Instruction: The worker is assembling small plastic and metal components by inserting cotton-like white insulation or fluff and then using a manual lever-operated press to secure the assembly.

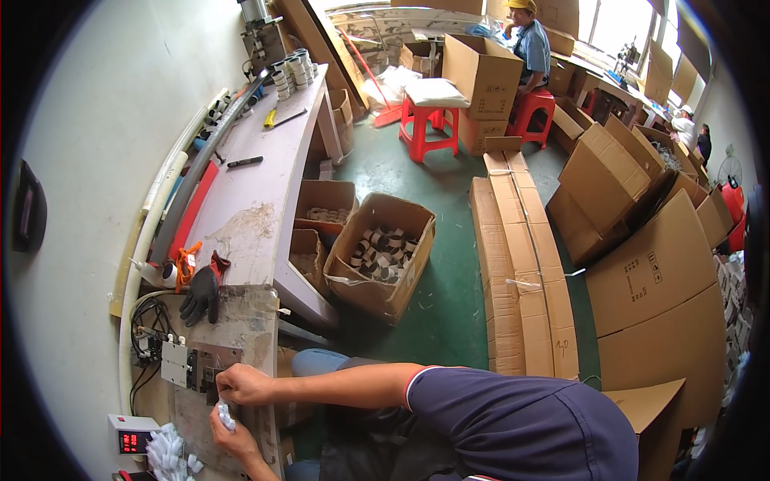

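My right hand [243, 384] reaches over the dark metal fixture [210, 373] at the edge of the workbench. Its fingers are pinched together, and whatever lies between them is hidden. Just below it, my left hand [231, 435] is closed around a few small whitish plastic pieces [226, 416]. A pale metal block [175, 364] joins the fixture on its left side. Nearer the bottom edge lies a heap of similar whitish plastic pieces [167, 455], beside a small control box with a red lit display [135, 442].
A black work glove [202, 295], a black marker [245, 162] and a yellow-handled cutter [270, 118] lie on the long table [265, 192]. An open carton of short rings [381, 297] stands beside it. Flattened cartons [525, 264] and red stools [418, 132] occupy the floor; a co-worker [533, 52] sits behind.
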`<state>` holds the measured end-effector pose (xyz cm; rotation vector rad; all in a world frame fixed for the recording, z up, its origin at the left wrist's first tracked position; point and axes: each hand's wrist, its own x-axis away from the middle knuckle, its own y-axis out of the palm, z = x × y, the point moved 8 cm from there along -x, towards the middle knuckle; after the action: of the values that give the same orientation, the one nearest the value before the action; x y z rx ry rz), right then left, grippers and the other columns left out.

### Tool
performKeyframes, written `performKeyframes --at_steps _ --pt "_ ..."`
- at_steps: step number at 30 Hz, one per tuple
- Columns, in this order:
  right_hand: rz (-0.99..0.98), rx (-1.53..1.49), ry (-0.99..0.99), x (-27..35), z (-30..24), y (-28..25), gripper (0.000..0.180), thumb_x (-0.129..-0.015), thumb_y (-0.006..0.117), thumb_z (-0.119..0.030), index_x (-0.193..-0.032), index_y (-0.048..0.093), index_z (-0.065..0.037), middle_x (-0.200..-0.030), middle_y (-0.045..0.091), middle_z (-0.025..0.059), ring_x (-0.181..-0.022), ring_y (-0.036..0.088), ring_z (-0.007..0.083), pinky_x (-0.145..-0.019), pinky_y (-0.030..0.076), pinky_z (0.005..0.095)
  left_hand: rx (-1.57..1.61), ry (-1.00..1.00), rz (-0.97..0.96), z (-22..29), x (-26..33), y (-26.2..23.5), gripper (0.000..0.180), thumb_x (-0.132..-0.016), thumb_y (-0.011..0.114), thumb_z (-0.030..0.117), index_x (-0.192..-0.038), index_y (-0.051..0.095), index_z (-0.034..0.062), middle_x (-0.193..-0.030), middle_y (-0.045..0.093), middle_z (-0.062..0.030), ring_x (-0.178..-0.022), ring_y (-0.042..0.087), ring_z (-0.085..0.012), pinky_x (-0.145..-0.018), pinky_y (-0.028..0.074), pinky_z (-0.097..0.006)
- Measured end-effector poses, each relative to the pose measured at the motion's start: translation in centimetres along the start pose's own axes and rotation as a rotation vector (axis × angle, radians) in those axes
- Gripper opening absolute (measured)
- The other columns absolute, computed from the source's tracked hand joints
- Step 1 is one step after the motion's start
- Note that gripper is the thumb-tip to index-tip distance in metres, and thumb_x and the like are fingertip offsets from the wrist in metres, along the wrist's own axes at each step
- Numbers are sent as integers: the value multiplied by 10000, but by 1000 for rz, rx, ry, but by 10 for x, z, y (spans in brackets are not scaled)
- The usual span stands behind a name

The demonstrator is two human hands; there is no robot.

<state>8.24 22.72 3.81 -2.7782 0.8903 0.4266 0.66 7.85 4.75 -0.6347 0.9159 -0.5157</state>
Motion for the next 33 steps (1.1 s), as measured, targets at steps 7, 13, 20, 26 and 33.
performKeyframes --at_steps 7,13,20,26,33 --pt "5 0 -11 0 1 1 152 -798 675 -154 -847 668 -11 -776 661 201 -759 669 373 -673 508 432 7 -17 -2 1 0 0 219 -893 589 -1 -1104 637 -37 -1010 685 -220 -961 668 -412 -850 519 -454" --pt "9 7 -27 0 1 0 146 -798 669 -148 -841 667 -9 -772 659 205 -752 668 376 -666 508 432 11 -13 -4 -1 1 1 220 -892 593 3 -1104 639 -34 -1014 686 -220 -962 669 -411 -851 519 -453" --pt "13 8 -18 1 -3 -1 137 -795 667 -141 -827 665 -8 -774 659 209 -757 668 382 -669 508 435 8 -15 -4 0 0 0 220 -890 600 5 -1103 636 -38 -1012 684 -222 -962 667 -411 -850 519 -453" --pt "8 10 -9 0 -3 -2 138 -793 667 -137 -831 665 -5 -777 661 207 -763 670 379 -675 509 434 -6 -2 -5 4 -1 0 215 -890 612 16 -1097 634 -39 -1005 682 -222 -950 664 -415 -841 518 -457" --pt "-6 10 -2 1 -4 -1 146 -798 664 -136 -850 672 -1 -790 666 213 -772 676 375 -684 515 430 2 -10 3 2 1 -2 206 -887 615 10 -1086 636 -37 -998 682 -218 -943 665 -413 -834 519 -459"
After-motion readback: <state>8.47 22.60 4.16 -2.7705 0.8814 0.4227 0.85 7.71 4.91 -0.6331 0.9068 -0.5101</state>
